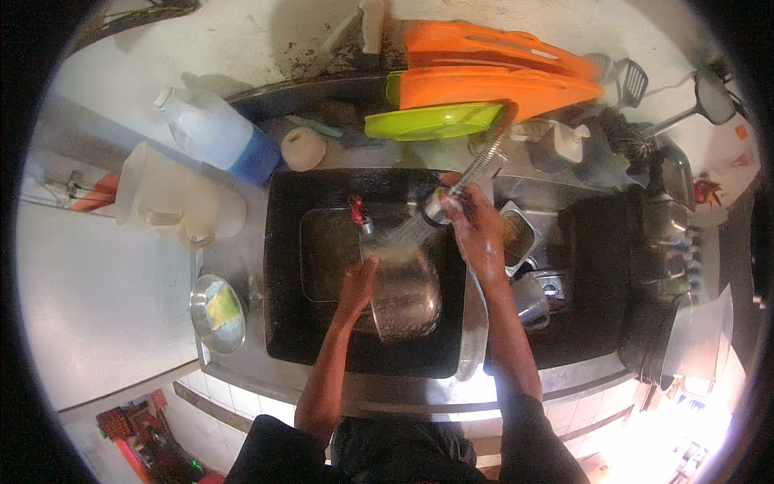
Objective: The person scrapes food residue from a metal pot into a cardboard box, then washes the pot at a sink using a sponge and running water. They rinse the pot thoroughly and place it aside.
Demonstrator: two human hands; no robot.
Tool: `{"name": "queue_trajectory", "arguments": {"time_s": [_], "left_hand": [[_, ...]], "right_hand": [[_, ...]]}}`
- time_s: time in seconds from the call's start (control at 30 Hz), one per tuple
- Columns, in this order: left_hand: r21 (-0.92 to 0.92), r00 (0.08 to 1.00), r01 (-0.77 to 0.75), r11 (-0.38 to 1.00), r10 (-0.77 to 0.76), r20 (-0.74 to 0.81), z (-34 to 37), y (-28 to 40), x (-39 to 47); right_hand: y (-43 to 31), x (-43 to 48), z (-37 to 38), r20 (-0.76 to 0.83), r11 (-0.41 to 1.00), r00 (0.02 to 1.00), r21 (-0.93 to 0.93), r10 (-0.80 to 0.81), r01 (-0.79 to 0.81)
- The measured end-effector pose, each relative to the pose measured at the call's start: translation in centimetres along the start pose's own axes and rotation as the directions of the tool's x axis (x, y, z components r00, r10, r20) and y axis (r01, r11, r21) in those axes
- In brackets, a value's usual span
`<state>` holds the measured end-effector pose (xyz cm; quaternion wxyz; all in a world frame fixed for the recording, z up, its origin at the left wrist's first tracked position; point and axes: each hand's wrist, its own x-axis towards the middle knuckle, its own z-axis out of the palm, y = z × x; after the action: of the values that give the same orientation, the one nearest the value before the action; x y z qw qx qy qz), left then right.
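My right hand (478,230) grips a spray faucet head (436,209) on a coiled metal hose, above the left sink basin. Water sprays from it down into a metal pot (406,299), which my left hand (358,283) holds by its rim, tilted in the basin (278,327). A red-handled item (358,212) with a metal end lies just beyond the pot; its kind is unclear. Farther left, a metal bowl (237,339) holding a yellow-green sponge (222,307) sits on the counter.
Metal containers, including a mug (529,302), lie in the right basin. Behind the sinks stand a jug of blue liquid (211,136), a green plate (423,123) and orange boards (484,88). Translucent plastic pitchers (169,193) stand at left; utensils and a pump bottle (565,142) are at back right.
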<state>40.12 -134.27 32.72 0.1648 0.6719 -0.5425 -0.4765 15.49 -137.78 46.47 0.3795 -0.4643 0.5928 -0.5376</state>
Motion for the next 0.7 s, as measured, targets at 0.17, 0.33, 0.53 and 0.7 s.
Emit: {"name": "queue_trajectory", "arguments": {"time_s": [0.17, 0.33, 0.53, 0.7], "left_hand": [[-0.204, 0.945, -0.317, 0.926, 0.326, 0.012, 0.3, 4.6, -2.2], [-0.141, 0.988, -0.135, 0.981, 0.144, 0.060, 2.0, 3.2, -0.1], [0.137, 0.931, -0.264, 0.955, 0.289, -0.224, 2.1, 5.5, 1.4], [0.698, 0.722, -0.408, 0.588, 0.676, -0.147, 3.3, 7.5, 4.9]], "right_hand": [[2.4, -3.0, -0.5, -0.091, 0.997, 0.995, 0.072, -0.034, 0.041], [2.3, -3.6, -0.5, -0.043, 0.994, 0.999, 0.109, 0.013, -0.008], [2.5, -2.7, 0.6, -0.004, 1.000, 1.000, -0.027, -0.005, 0.005], [2.4, 0.3, 3.1, 0.092, 0.980, 0.996, -0.201, 0.010, 0.009]]}}
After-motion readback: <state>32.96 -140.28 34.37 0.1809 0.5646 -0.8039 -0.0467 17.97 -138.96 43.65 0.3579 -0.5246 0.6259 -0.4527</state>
